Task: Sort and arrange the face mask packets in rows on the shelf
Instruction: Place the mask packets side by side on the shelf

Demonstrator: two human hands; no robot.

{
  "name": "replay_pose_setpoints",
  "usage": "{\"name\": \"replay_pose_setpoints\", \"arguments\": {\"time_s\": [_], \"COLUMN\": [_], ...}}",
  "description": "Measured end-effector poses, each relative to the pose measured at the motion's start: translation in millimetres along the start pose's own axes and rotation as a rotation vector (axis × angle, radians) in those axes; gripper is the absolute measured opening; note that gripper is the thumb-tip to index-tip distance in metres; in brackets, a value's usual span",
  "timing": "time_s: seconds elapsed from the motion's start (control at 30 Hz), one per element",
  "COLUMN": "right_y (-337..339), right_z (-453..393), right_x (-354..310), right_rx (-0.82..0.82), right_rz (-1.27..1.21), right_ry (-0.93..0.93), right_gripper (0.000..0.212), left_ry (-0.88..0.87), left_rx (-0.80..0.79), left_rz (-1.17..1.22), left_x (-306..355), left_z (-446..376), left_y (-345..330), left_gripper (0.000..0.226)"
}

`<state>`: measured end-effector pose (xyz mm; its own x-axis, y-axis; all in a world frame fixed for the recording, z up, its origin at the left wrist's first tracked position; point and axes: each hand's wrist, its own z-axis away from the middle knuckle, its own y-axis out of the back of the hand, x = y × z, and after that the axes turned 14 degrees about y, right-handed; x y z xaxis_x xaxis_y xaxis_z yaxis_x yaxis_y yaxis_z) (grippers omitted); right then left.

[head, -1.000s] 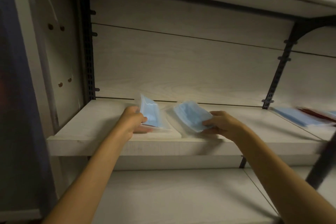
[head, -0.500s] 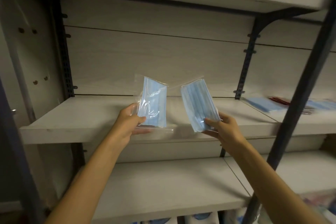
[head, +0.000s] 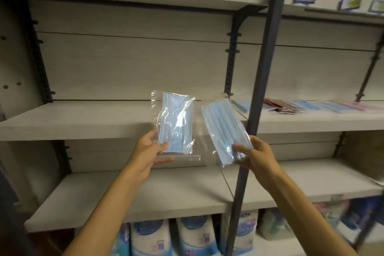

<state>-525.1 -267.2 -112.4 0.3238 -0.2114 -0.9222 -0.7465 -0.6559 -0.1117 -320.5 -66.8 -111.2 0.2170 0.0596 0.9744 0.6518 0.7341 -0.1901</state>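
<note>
Head view: the left hand (head: 148,150) pinches an upright clear packet of blue masks (head: 175,124) by its lower corner — the right hand (head: 254,155) grips a second, tilted packet (head: 225,129) likewise. Both packets are held in the air before the shelf's (head: 83,122) front edge; more packets (head: 307,105) lie in a row on the shelf to the right.

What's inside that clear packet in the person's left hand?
The clear packet, pinched at its lower corner by the left hand, holds folded blue face masks with white ear loops. How many are stacked inside cannot be seen; the front one covers the rest.
</note>
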Motion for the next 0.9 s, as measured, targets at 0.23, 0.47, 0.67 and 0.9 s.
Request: {"name": "replay_pose_setpoints", "arguments": {"time_s": [0.23, 0.47, 0.67, 0.9], "right_y": [79.7, 110.9, 123.9, 146.0], "right_z": [3.3, -16.4, -50.2, -85.5], "right_x": [-16.1, -34.4, -45.7, -52.7], "right_rx": [0.049, -0.114, -0.206, -0.202], "right_rz": [-0.116, -0.047, 0.113, 0.216], "right_ry": [-0.079, -0.077, 0.035, 0.146], "right_gripper": [0.026, 0.040, 0.041, 0.006], "left_ry": [0.007, 0.018, 0.005, -0.002], "left_rx": [0.007, -0.009, -0.127, -0.272], "left_rz": [-0.007, -0.025, -0.043, -0.030], "left_x": [-20.0, -19.1, -17.7, -25.9], "left_z": [22.8, 19.8, -0.2, -29.7], "left_y": [-56.3, -86.4, -119.1, -170.8], "left_gripper": [0.042, 0.039, 0.040, 0.037]}}
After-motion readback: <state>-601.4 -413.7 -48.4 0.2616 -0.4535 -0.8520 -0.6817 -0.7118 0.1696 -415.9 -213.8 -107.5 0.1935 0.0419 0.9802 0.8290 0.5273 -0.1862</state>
